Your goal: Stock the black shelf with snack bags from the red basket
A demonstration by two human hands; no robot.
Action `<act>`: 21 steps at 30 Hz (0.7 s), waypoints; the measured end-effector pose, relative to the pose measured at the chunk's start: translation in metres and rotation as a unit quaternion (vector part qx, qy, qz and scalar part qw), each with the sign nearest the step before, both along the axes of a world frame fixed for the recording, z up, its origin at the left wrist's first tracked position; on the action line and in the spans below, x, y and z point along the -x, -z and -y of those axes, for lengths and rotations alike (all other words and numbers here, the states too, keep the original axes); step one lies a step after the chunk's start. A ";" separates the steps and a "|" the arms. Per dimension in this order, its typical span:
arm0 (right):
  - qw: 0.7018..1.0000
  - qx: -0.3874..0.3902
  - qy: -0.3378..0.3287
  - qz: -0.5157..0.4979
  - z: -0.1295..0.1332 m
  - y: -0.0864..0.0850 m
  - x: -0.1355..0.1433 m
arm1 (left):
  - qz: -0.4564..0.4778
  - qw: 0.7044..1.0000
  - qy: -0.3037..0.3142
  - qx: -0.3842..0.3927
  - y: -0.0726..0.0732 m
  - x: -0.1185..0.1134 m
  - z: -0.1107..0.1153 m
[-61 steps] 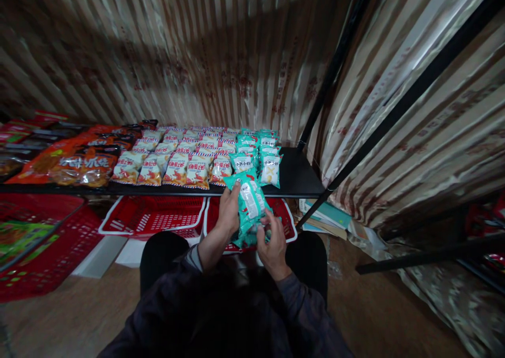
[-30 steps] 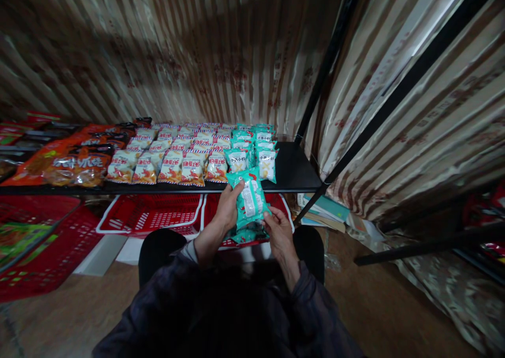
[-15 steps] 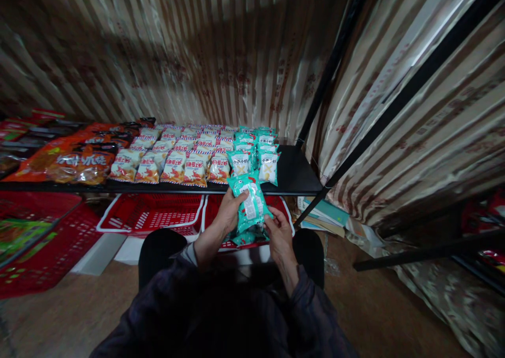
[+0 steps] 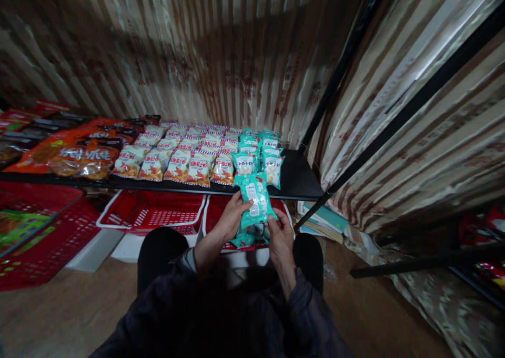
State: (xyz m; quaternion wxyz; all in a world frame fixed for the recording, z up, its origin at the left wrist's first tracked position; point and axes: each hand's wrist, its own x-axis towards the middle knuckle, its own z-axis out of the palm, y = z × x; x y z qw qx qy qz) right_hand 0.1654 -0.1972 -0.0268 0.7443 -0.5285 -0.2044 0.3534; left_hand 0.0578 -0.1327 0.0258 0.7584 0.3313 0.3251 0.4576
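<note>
Between my two hands is a teal snack bag (image 4: 254, 200), its printed label side facing up. My left hand (image 4: 231, 218) grips its left edge with the thumb on top. The fingers of my right hand (image 4: 281, 237) pinch its lower right corner. Under it, more teal bags (image 4: 248, 238) lie in a red basket (image 4: 213, 216) with a white rim. Just beyond, teal snack bags (image 4: 273, 169) stand in two columns on a black shelf (image 4: 298, 173). Left of those are rows of white and orange snack bags (image 4: 177, 163).
Orange snack packs (image 4: 87, 155) lie farther left on the shelf. Below it sit another red basket (image 4: 165, 213) and a larger red basket (image 4: 59, 242) with green packs. A black metal post (image 4: 379, 142) slants up at right, with papers (image 4: 323, 216) on the floor near its foot.
The teal bag in my hands has turned more upright and squarer to me. Both hands keep their hold on it. The view has shifted slightly.
</note>
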 end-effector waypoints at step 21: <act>0.997 0.001 -0.012 0.080 -0.005 -0.020 -0.007 | 0.010 1.000 0.000 0.011 0.006 0.010 0.000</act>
